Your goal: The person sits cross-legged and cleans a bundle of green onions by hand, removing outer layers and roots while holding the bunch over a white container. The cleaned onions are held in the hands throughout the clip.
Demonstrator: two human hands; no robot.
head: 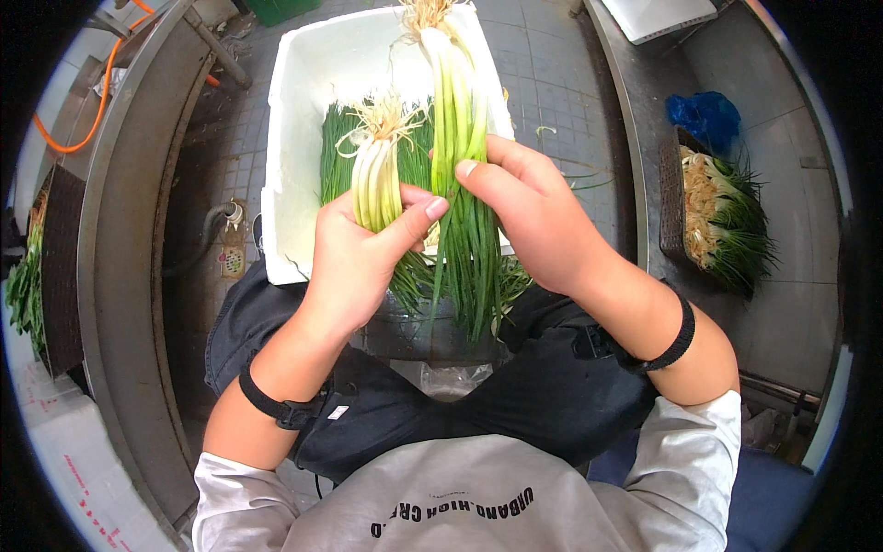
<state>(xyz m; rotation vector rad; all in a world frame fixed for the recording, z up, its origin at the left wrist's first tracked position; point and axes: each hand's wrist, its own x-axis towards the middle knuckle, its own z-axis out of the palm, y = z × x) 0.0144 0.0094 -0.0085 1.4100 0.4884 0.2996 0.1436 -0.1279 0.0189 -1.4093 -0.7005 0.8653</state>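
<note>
My left hand [369,252] is closed around a small bunch of green onions [378,176], its pale roots pointing away from me. Beside it, my right hand [534,207] grips a longer, thicker bunch of green onions [459,110], roots at the far end and dark leaves hanging towards my lap. The two hands nearly meet, left thumb close to the right bunch. Beneath them stands a white foam box [293,159], with more green onions [336,152] lying inside. Some leaf scraps [514,279] show in a dark container [441,331] between my knees, partly hidden by the hanging leaves.
On the right metal counter [641,207], a brown woven basket [670,200] holds root-end-on green onions near a blue plastic bag [703,121]. Another woven basket [62,276] with leafy greens stands at left. An orange hose [107,96] and a grey drain pipe [210,224] run along that side.
</note>
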